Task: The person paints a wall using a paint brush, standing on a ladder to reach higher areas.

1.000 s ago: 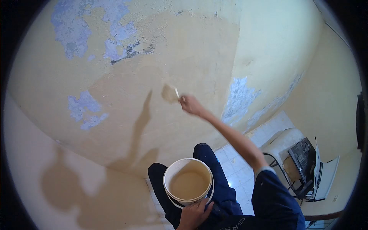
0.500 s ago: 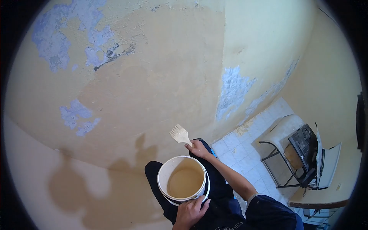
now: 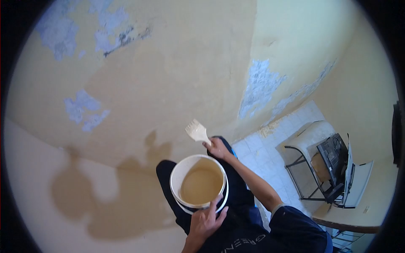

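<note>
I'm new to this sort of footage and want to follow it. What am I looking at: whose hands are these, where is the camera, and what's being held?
There is no machine here: these are one person's bare hands, seen by a camera worn on that person's head, looking forward and down. The right hand grips a flat, cream-coloured brush by its handle. The left hand touches the near rim of a round white bucket, which sits over the person's dark-trousered legs and holds tan liquid. Ahead is a beige wall with flaked, bluish-white patches. To the right, on the white tiled floor, stands a dark metal frame with a flat black object; I can't tell what that object is.
</note>
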`<state>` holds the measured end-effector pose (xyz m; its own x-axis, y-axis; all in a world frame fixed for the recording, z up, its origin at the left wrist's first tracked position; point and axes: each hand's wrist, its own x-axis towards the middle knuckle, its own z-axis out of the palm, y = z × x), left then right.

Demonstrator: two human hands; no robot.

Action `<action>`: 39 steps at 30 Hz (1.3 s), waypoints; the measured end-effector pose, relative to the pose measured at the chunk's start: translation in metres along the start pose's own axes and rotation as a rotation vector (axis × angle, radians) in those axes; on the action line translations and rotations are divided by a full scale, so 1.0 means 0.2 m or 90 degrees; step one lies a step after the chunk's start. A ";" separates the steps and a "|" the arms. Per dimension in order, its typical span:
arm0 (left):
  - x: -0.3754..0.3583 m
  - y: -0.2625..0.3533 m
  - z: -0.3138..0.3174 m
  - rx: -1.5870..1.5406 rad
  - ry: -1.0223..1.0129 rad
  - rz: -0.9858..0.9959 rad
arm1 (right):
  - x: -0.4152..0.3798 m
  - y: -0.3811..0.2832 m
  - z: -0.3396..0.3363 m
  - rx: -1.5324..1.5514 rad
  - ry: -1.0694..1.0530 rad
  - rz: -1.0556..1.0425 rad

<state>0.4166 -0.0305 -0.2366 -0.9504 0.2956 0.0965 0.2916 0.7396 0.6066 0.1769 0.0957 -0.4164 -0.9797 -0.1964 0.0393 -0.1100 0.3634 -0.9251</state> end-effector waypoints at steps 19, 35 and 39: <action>-0.04 -0.22 0.04 -0.080 0.073 0.066 | -0.07 -0.44 -0.40 0.168 0.051 0.044; -0.13 -0.22 0.10 -0.077 0.092 0.092 | -0.46 -1.12 -0.25 -0.738 -0.521 -0.234; -0.14 -0.22 0.11 -0.067 0.078 0.084 | -0.48 -1.06 -0.14 -0.847 -0.573 -0.320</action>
<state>0.4331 -0.0583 -0.2833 -0.9125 0.3049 0.2727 0.4080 0.6296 0.6611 0.2893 0.0634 -0.2138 -0.4570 -0.7743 -0.4377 -0.8758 0.4777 0.0694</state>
